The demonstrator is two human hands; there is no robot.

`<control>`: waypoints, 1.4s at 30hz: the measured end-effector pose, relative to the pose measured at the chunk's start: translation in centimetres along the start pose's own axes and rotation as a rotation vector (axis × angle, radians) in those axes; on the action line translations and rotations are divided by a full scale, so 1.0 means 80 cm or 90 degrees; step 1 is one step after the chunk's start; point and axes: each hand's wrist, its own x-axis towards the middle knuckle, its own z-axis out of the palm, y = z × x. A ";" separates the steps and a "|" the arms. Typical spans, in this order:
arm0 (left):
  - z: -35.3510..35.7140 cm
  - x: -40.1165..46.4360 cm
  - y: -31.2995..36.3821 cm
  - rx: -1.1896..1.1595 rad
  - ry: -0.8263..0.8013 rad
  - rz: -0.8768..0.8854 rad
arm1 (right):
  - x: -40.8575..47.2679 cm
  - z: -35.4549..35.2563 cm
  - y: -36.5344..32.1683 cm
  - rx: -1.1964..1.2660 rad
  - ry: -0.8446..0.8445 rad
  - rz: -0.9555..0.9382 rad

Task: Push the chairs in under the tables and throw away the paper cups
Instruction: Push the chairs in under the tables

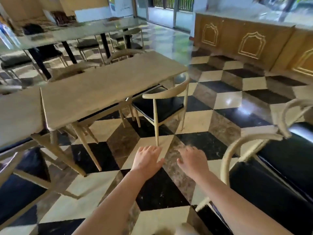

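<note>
A pale wooden chair (166, 94) with a black seat stands at the right end of the long beige table (105, 89), partly out from under it and angled. My left hand (146, 159) and my right hand (193, 161) reach forward over the floor, both with fingers spread and holding nothing, well short of that chair. A second chair (243, 146) with a black seat stands close on my right. Another chair (20, 168) sits at the lower left beside a second beige table (18, 116). No paper cup shows in view.
The floor is a checkered black, white and brown tile pattern. Glossy tables (81, 31) with dark chairs stand at the back left. A wooden counter (250, 41) with gold trim runs along the right wall. Glass doors (169, 7) are at the far end.
</note>
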 end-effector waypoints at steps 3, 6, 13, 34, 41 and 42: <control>0.004 0.053 0.005 0.006 -0.032 0.073 | 0.023 0.001 0.021 -0.016 -0.013 0.063; 0.014 0.111 0.018 0.004 -0.055 0.151 | 0.047 0.005 0.051 -0.019 -0.011 0.148; 0.049 0.267 0.074 0.032 -0.113 0.317 | 0.106 0.012 0.151 -0.021 0.030 0.311; 0.138 0.492 0.326 0.104 -0.259 1.031 | 0.104 0.004 0.304 0.047 0.046 0.934; 0.171 0.540 0.351 0.090 -0.332 1.220 | 0.146 0.036 0.275 0.095 -0.006 1.158; 0.174 0.545 0.352 0.100 -0.335 1.251 | 0.153 0.044 0.269 0.116 -0.008 1.187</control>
